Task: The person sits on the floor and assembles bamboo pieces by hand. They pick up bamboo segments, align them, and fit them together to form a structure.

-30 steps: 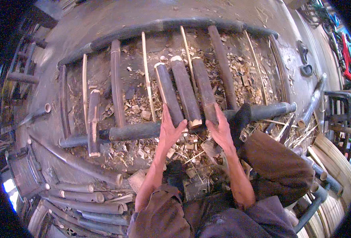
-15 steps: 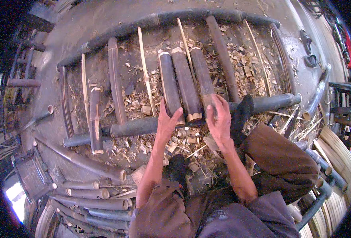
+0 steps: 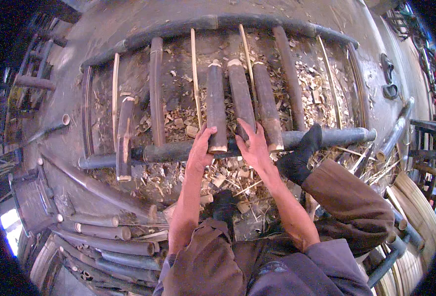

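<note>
Three short, dark bamboo pieces with pale cut ends lie side by side across a low bamboo frame. My left hand (image 3: 200, 150) grips the near end of the left bamboo piece (image 3: 216, 101) from its left side, fingers partly hidden. Over the near end of the middle bamboo piece (image 3: 239, 89) is my right hand (image 3: 253, 148), its thumb on the left and fingers on top, covering that end. The right bamboo piece (image 3: 267, 103) rests untouched just beyond my right hand. All three pieces lean on the frame's near bamboo pole (image 3: 341, 135).
The frame's far pole (image 3: 227, 21) and crossbars bound the work area. Wood chips (image 3: 316, 89) litter the ground. Another short bamboo piece (image 3: 124, 133) lies at the left. Stacked bamboo poles (image 3: 104, 241) are at lower left, sandals (image 3: 388, 76) and a dark chair (image 3: 425, 133) at right.
My right hand has left the right piece and moved onto the middle one. The left piece has turned, its pale side strip out of sight. The view has shifted slightly.
</note>
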The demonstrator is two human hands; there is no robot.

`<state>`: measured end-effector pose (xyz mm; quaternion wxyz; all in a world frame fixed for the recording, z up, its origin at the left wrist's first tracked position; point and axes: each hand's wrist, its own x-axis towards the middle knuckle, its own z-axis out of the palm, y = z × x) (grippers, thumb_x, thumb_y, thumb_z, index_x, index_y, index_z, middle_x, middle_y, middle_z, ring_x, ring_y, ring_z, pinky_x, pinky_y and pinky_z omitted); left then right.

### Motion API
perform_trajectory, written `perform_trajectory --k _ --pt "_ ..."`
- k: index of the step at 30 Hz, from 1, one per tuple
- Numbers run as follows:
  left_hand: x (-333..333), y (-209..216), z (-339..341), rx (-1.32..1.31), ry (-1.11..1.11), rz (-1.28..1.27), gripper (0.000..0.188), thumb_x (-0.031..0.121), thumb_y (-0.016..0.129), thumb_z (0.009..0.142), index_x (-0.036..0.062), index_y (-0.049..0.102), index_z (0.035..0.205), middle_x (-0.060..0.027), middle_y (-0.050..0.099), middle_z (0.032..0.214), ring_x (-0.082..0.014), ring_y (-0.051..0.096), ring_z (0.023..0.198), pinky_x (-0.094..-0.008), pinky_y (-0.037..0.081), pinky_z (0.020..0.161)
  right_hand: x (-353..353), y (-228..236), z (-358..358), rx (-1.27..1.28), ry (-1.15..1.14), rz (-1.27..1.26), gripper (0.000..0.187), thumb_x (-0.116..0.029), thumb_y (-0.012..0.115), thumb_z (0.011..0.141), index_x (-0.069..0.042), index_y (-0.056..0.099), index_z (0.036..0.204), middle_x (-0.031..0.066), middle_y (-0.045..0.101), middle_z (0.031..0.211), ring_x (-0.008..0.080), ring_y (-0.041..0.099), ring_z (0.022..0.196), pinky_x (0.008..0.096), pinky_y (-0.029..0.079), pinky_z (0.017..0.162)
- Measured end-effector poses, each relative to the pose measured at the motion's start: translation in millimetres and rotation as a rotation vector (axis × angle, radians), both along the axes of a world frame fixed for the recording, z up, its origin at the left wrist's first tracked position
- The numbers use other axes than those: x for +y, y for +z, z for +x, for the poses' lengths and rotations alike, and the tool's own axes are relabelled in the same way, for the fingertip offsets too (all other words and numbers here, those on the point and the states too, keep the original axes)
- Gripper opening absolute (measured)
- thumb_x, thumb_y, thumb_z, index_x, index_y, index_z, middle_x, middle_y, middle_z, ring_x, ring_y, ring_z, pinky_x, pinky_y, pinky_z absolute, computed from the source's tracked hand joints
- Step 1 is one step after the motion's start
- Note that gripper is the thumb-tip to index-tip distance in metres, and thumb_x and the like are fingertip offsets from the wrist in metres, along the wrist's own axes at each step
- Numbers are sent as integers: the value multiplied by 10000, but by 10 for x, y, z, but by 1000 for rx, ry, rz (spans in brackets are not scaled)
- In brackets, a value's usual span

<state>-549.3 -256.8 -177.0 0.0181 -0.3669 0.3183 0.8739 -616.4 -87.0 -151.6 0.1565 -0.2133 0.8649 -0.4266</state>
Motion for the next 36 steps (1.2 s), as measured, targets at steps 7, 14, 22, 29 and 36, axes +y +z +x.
perform_trajectory --k 7,14,22,29,36 --pt "-34 26 38 40 47 262 573 531 536 926 3 531 1150 -143 649 841 -256 655 700 -378 559 619 109 89 -80 -793 -381 -693 544 -268 552 926 -75 395 1409 137 592 1141 246 616 958 352 511 819" --pt "56 234 173 -36 40 148 536 512 530 936 14 550 1135 -120 644 831 -233 648 688 -362 556 599 128 97 -129 -1427 -576 -1231 558 -449 529 938 47 495 1191 201 614 953 262 619 770 326 530 612" --pt "-3 850 324 -188 48 -701 681 432 593 915 -27 412 1384 -219 560 1253 -265 577 1121 -371 464 921 288 121 11 -1633 -451 -1435 564 -495 437 944 -9 504 1224 198 615 936 255 600 698 326 489 545" --pt "-555 392 490 -367 -71 -1849 634 317 632 890 -32 415 1372 -283 520 1259 -416 513 1139 -450 396 1000 213 227 259 -1317 -247 -978 670 -530 527 901 -32 427 1338 154 584 1056 192 598 779 306 497 560" --pt "-13 655 208 48 183 -411 491 282 683 884 -2 498 1240 -138 622 1078 -236 616 963 -374 502 870 55 366 611 -328 305 -242 877 -312 693 866 -56 170 1521 174 336 1498 254 357 1350 371 281 1112"
